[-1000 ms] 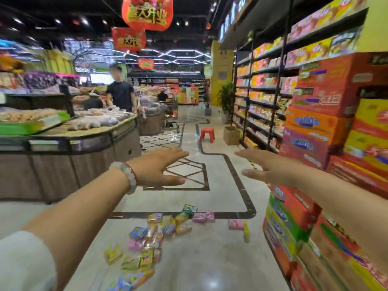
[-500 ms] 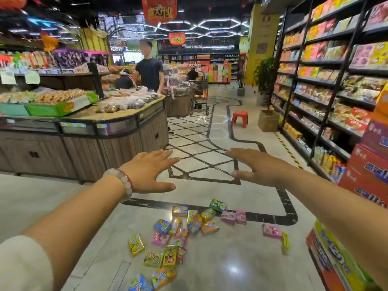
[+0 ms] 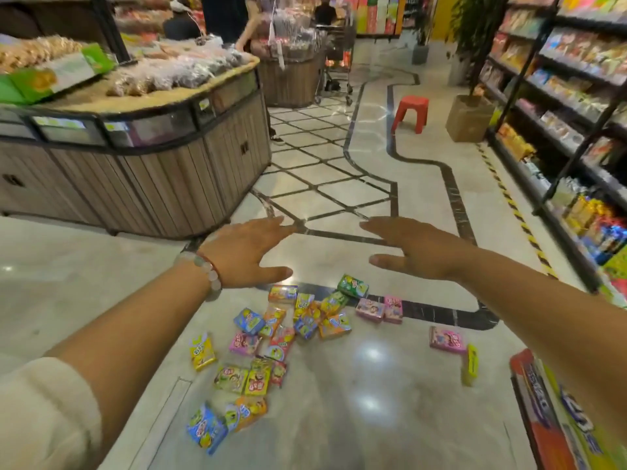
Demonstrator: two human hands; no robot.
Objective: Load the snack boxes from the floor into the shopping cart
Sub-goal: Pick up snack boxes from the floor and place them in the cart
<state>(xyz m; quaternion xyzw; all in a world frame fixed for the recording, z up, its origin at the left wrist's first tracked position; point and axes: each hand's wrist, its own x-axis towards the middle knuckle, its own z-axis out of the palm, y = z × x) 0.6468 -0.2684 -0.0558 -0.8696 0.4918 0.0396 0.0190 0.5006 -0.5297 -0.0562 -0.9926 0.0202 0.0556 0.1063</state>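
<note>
Several small colourful snack boxes (image 3: 271, 337) lie scattered on the shiny marble floor in front of me. A pink box (image 3: 447, 339) and a yellow box (image 3: 470, 364) lie apart at the right. My left hand (image 3: 247, 254), with a bead bracelet at the wrist, is stretched out flat above the pile, fingers apart and holding nothing. My right hand (image 3: 410, 247) is stretched out the same way, open and empty. A shopping cart (image 3: 337, 62) stands far back down the aisle, partly hidden.
A wooden display island (image 3: 152, 164) with bagged snacks stands at the left. Shelves of goods (image 3: 559, 106) line the right, with stacked cartons (image 3: 549, 412) at the near right. A red stool (image 3: 410, 111) and a cardboard box (image 3: 468, 117) stand further down. People stand at the back.
The view has tilted down and moved nearer the floor, so the snack boxes fill more of it. Both hands stay stretched out, open and empty.
</note>
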